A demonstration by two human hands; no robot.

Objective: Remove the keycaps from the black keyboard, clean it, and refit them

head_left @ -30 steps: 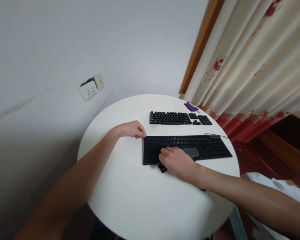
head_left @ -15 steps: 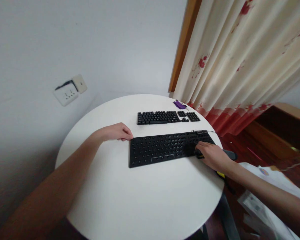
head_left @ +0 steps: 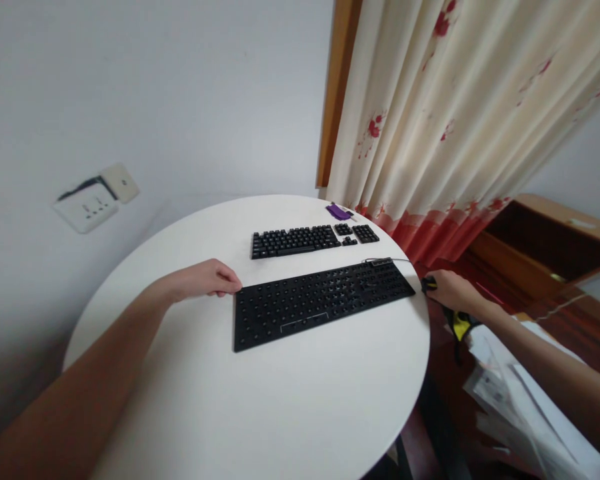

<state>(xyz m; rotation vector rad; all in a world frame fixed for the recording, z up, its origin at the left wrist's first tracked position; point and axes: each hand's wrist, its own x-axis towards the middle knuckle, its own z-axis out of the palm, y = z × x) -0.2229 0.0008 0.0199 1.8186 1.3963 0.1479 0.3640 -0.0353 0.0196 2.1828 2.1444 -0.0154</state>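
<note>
A black keyboard base without keycaps, its bare switches showing, lies slanted on the round white table. At its upper left corner my left hand is closed, thumb and fingers pinching the edge. Past the table's right edge, my right hand is closed around a black object with a bit of yellow; most of it is hidden in the hand, and its kind cannot be made out. Behind the base, black keycaps are laid out in keyboard order, with the number pad block at their right.
A small purple item lies at the table's far edge. A thin cable runs from the base's back edge. Below my right hand is a black and yellow thing, with white and clear plastic bags nearby. A curtain hangs behind.
My right hand has moved off the keyboard base to the right, beyond the table edge, still holding the black object. My left hand keeps its pinch on the corner. The view has shifted.
</note>
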